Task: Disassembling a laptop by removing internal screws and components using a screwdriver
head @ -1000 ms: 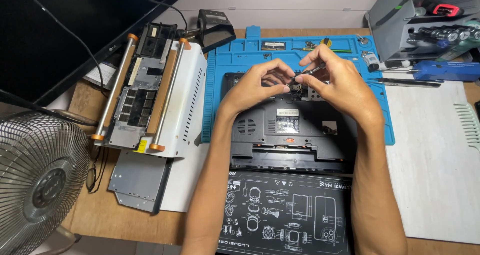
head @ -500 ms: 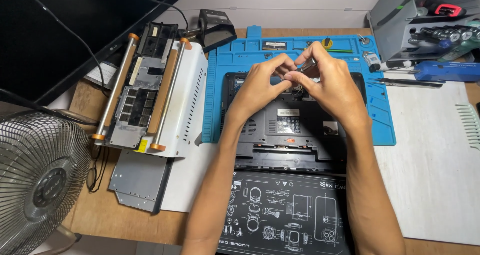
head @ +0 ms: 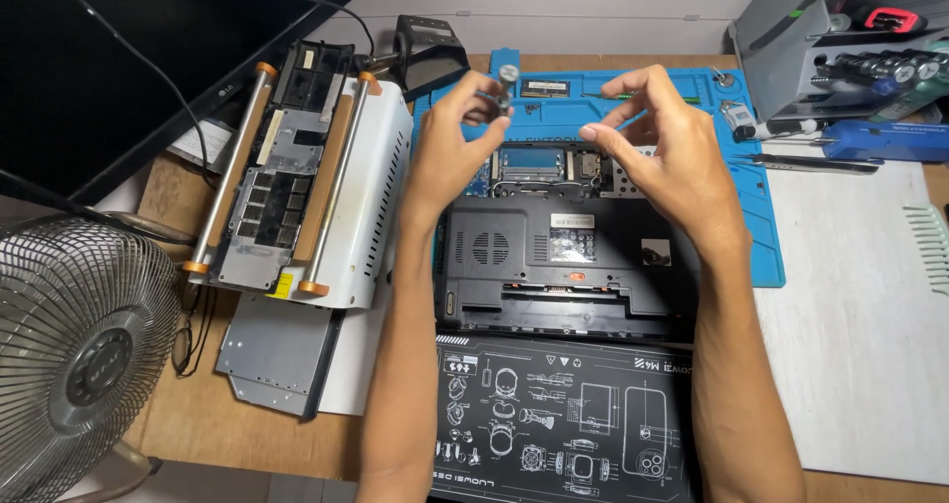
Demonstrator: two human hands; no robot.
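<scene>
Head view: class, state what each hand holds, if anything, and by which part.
The left hand pinches a small grey metal part by its lower end between fingertips. The right hand holds nothing, fingers spread open.

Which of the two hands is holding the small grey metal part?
The left hand pinches the small grey metal part above the blue work mat; the right hand is open and empty.

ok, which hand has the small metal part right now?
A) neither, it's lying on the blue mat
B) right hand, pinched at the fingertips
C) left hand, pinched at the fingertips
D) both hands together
C: the left hand pinches the small metal part at its fingertips above the blue mat, while the right hand hovers beside it with fingers spread and nothing in them.
</scene>
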